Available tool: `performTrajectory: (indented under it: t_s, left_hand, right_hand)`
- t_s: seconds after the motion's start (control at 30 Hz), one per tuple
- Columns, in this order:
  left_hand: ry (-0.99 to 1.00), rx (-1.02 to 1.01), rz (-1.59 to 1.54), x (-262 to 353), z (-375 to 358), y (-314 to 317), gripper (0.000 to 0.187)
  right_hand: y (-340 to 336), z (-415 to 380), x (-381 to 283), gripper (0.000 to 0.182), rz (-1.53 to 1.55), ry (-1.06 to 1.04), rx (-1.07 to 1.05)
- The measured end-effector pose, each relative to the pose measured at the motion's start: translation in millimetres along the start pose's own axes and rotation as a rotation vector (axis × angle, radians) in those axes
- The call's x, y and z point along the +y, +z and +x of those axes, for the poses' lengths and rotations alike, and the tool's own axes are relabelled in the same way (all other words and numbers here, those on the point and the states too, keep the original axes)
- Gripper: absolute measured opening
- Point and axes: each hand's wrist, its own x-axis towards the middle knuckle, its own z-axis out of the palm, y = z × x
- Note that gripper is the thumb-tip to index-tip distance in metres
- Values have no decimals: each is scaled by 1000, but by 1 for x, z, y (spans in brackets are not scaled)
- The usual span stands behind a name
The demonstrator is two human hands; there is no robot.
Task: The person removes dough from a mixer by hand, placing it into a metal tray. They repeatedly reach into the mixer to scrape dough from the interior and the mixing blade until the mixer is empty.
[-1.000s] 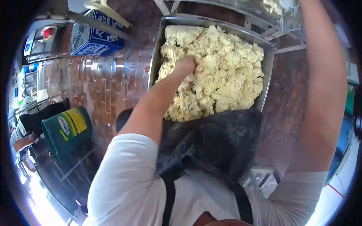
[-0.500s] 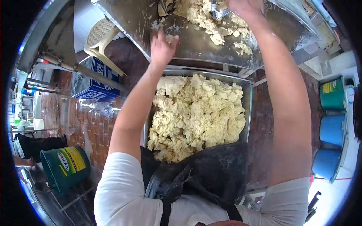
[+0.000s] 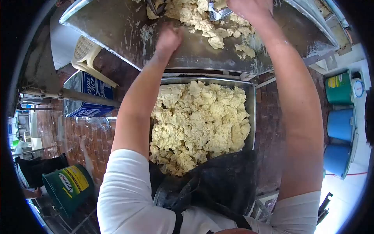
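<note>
My left hand (image 3: pixel 170 38) is closed and slightly blurred, low over the bare floury metal of a big steel trough (image 3: pixel 128 37). What its curled fingers hold, if anything, I cannot tell. Crumbly pale dough (image 3: pixel 200 25) lies just beyond it. At the top edge, my right hand (image 3: pixel 251 9) is beside a shiny metal bar (image 3: pixel 219 14) among the dough; its fingers are largely out of frame. Below the trough, in front of my body, a rectangular metal tub (image 3: pixel 252 117) holds a heap of rough, lumpy dough (image 3: pixel 198 124).
A black apron (image 3: pixel 222 179) overlaps the tub's near edge. On the left are a cream plastic chair (image 3: pixel 85 54), a blue-and-white tin (image 3: pixel 91 93) and a green bucket (image 3: pixel 68 185). A person's hand (image 3: pixel 33 193) shows far left. Blue buckets (image 3: pixel 341 124) line the right wall.
My left hand's fingers have gone from spread to curled in over the trough. My right hand stays by the metal bar. The camera view has shifted slightly.
</note>
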Motion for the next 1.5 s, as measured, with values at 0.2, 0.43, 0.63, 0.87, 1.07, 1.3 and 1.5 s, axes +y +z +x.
performTrajectory:
  t_s: [0.2, 0.43, 0.63, 0.87, 1.07, 1.3, 1.5]
  left_hand:
    - [-23, 83, -469, 64, -1, 11, 82]
    - [123, 84, -224, 106, 1, 26, 81]
    - [162, -202, 63, 127, 19, 26, 55]
    - [424, -275, -351, 130, -88, -19, 29]
    - [57, -487, -840, 130, -158, -121, 30]
    - [135, 108, -29, -5, -67, -51, 38]
    - [139, -69, -227, -14, -68, -46, 42]
  right_hand:
    - [7, 4, 1, 33, -112, -43, 63]
    - [5, 0, -6, 34, -74, -38, 371]
    - [-20, 0, -13, 34, -96, 57, -142]
    - [-9, 8, -6, 41, -94, 35, -11]
    - [22, 8, 8, 40, -155, -133, 451]
    - [-28, -4, -15, 38, -163, 12, -285]
    - [39, -87, -19, 27, 387, -422, 807]
